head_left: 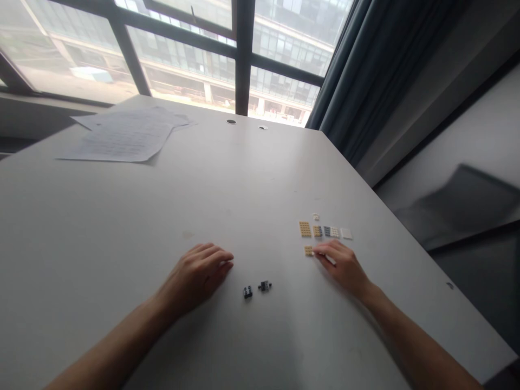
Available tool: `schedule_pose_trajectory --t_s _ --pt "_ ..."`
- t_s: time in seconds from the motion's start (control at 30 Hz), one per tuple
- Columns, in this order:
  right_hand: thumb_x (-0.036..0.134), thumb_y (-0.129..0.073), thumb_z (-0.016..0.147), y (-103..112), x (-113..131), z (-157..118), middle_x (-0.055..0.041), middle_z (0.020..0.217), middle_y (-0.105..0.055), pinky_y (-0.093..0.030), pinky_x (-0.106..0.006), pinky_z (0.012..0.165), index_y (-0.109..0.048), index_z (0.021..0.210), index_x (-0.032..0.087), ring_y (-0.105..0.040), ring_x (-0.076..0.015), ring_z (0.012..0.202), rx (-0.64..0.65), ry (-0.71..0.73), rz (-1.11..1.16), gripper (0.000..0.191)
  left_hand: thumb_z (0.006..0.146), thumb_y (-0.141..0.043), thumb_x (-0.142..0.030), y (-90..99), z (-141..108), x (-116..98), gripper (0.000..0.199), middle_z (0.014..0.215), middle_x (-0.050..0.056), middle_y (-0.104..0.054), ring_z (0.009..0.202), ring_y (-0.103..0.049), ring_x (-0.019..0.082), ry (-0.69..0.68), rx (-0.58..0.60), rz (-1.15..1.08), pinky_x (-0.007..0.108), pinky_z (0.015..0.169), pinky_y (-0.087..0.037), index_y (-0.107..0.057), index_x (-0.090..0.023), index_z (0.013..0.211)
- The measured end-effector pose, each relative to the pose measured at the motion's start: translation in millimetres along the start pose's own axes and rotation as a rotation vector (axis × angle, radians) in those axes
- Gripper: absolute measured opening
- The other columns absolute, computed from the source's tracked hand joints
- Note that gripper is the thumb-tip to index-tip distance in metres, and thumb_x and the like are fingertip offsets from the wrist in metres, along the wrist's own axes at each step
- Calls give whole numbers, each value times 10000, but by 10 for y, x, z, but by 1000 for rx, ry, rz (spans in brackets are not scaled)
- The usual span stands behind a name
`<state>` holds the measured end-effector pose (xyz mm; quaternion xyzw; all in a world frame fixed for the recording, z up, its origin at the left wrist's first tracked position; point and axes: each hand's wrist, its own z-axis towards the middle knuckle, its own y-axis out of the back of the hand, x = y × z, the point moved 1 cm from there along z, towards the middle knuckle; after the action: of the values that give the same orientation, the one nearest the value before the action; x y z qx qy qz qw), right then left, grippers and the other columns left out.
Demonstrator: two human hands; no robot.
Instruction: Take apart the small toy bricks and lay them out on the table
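My left hand (205,271) rests on the white table with its fingers curled together; whatever they may hold is hidden. To its right lie a small dark brick (247,292) and a dark piece with side pegs (265,285). My right hand (339,262) has its fingertips closed at the edge of a small yellow plate (308,251), which lies on the table. Just beyond are a larger yellow plate (305,229), a yellow and grey piece (317,232), a grey piece (327,231), a cream piece (335,232), a smooth white tile (346,233) and a small white piece (316,216).
Printed papers (122,138) lie on the far left of the white table (244,179). Two round holes are near its far edge, below the window. A dark curtain (365,70) hangs at the right, beyond the table's slanting edge.
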<state>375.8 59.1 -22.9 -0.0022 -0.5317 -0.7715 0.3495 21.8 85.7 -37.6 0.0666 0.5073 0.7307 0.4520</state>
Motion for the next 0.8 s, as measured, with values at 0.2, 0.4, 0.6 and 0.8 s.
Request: schedule_pose_trajectory --t_s 0.2,0.4,0.6,0.8 --pt "248 -529 893 190 -514 -223 -66 919 -692 -532 -390 799 -660 931 214 -648 -231 870 -15 -188 -99 140 874 -524 -209 -1 3 5 107 837 48 -673 758 -596 155 0 13 -5 282 737 -466 -627 -192 897" --pt "252 -528 887 154 -573 -283 -63 943 -694 -531 -399 816 -661 951 221 -647 -236 902 -11 -177 -88 151 880 -508 -230 9 16 -12 137 807 50 -674 736 -594 148 -2 -3 7 276 721 -474 -638 -186 876" --pt "255 -530 889 219 -535 -306 -80 1064 -651 -528 -430 864 -638 1029 226 -619 -250 987 -28 -203 -86 179 877 -513 -221 -4 5 -5 131 818 53 -674 750 -594 153 6 -1 -2 285 728 -477 -640 -189 878" --pt "208 -558 874 41 -13 -149 -90 1091 -625 -504 -443 911 -611 1097 231 -585 -253 1047 -66 -85 -15 230 882 -510 -224 -11 -4 -5 132 838 55 -671 766 -588 156 17 7 -16 293 743 -471 -637 -191 887"
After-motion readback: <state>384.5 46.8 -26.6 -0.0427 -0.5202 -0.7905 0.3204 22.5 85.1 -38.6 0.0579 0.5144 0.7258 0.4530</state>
